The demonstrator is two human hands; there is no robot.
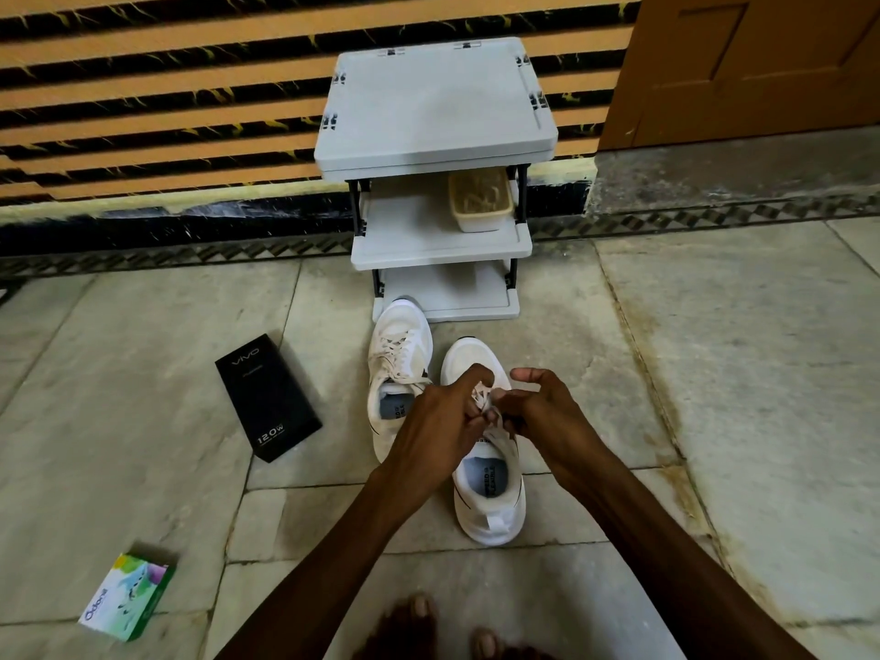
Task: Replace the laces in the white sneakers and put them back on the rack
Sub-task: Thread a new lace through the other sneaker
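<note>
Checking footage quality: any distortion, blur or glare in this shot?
Head view: wide-angle bend curves the wall stripes and rack; hands and laces slightly soft; lighting dim and even, no harsh glare; vivo box text readable.

I count two white sneakers [400,354] [490,478], one grey three-shelf rack [435,116], one beige tub [481,202], two boxes [268,397] [128,597].

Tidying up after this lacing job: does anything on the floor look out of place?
Yes. A black box lies askew left of the sneakers, and a small green and white box lies tilted nearer the person; neither is on the rack.
</note>
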